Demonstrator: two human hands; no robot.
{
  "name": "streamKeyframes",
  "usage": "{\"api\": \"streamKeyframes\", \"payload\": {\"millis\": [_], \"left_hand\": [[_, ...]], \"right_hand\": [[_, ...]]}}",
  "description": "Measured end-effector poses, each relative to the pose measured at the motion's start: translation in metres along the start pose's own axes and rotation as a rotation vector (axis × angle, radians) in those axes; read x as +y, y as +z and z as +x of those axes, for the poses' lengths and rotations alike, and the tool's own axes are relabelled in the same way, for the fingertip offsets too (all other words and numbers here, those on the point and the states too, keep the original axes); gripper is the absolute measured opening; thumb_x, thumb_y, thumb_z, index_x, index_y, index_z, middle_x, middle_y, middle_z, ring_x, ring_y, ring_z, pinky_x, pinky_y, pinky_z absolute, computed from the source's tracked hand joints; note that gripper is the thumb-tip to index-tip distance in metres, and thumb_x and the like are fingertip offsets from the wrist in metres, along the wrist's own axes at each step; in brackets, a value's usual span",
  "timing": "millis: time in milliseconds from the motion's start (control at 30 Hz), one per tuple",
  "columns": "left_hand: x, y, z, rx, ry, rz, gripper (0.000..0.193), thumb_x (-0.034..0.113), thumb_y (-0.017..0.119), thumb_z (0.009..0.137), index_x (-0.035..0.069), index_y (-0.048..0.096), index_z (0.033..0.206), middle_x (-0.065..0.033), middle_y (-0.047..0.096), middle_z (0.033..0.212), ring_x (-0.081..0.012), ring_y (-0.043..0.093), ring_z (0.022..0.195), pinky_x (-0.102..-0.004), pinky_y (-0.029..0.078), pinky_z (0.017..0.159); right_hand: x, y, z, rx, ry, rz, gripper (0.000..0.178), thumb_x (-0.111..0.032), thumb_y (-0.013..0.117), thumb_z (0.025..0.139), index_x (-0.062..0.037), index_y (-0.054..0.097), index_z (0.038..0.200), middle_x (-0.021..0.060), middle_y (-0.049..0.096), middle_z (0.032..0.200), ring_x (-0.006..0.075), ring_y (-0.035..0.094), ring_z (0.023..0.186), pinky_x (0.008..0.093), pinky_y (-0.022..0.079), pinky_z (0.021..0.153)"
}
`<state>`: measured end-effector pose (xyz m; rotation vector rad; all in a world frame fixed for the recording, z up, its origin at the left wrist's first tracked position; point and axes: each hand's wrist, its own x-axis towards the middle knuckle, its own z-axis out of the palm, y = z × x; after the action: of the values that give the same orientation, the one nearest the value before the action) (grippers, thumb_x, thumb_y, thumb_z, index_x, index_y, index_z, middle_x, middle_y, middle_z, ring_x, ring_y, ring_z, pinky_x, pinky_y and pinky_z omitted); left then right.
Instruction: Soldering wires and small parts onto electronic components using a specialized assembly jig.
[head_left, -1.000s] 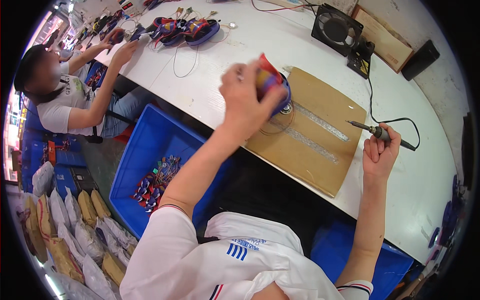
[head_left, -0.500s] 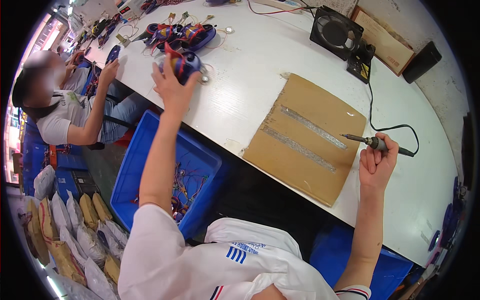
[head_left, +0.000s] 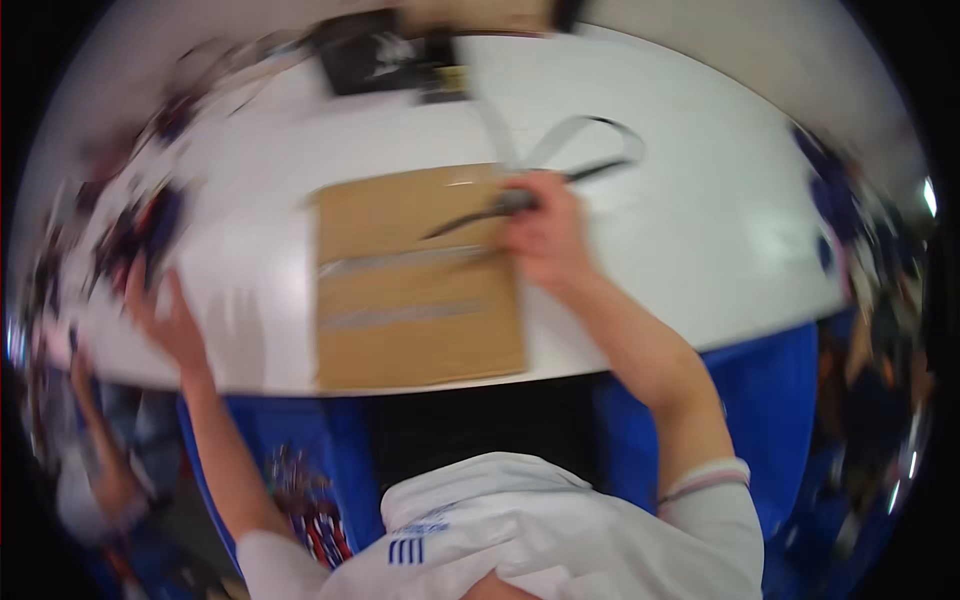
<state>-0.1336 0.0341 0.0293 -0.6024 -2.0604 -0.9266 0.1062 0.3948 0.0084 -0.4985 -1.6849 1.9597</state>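
My right hand (head_left: 548, 235) is closed round the handle of a soldering iron (head_left: 465, 220), whose tip points left above a cardboard sheet (head_left: 415, 355) with two shiny tape strips. The iron's black cord loops back across the white table. At the left, my left hand (head_left: 172, 325) is raised with its fingers spread and nothing in them. Just beyond it lie several dark purple and red wired parts (head_left: 155, 225), blurred by motion.
A black fan (head_left: 365, 55) and a small black stand (head_left: 443, 80) are at the table's (head_left: 690, 240) back. Blue bins (head_left: 765, 400) flank me below the front edge; the left bin (head_left: 225, 430) holds wired parts. A co-worker (head_left: 95, 470) sits at the left.
My view has turned right. My left hand has let go of the purple and red part and opened. My right hand has brought the soldering iron over the cardboard's right side.
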Motion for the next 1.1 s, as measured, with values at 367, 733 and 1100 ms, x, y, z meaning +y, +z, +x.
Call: {"api": "streamKeyframes", "payload": {"millis": [367,733,1100], "left_hand": [[0.157,-0.005,-0.105,-0.445,-0.284,-0.572,0.045,0.023,0.032,0.104,0.009,0.034,0.061,0.0002,0.030,0.057,-0.0121,0.027,0.055,-0.0248,0.027,0.055],[0.211,-0.010,-0.113,-0.310,-0.127,-0.529,0.042,0.005,0.055,0.093,0.011,0.029,0.060,0.0036,0.026,0.058,-0.0085,0.023,0.056,-0.0203,0.027,0.055],[0.321,0.008,-0.118,-0.637,0.235,-0.882,0.039,-0.008,0.060,0.075,0.012,0.032,0.058,0.0019,0.032,0.050,-0.0129,0.022,0.045,-0.0245,0.023,0.043]], "right_hand": [[-0.024,0.013,0.003,0.198,0.325,0.621,0.021,-0.018,0.059,0.077,-0.0051,0.056,0.061,0.0021,0.043,0.052,0.0073,0.028,0.039,0.0207,0.020,0.036],[-0.025,0.015,0.003,0.141,0.232,0.594,0.020,-0.018,0.057,0.079,-0.0064,0.058,0.062,0.0026,0.048,0.056,0.0074,0.029,0.040,0.0214,0.021,0.038],[-0.024,0.015,0.007,0.136,0.216,0.592,0.019,-0.018,0.057,0.078,-0.0065,0.058,0.063,0.0039,0.052,0.058,0.0084,0.031,0.040,0.0224,0.023,0.038]]}}
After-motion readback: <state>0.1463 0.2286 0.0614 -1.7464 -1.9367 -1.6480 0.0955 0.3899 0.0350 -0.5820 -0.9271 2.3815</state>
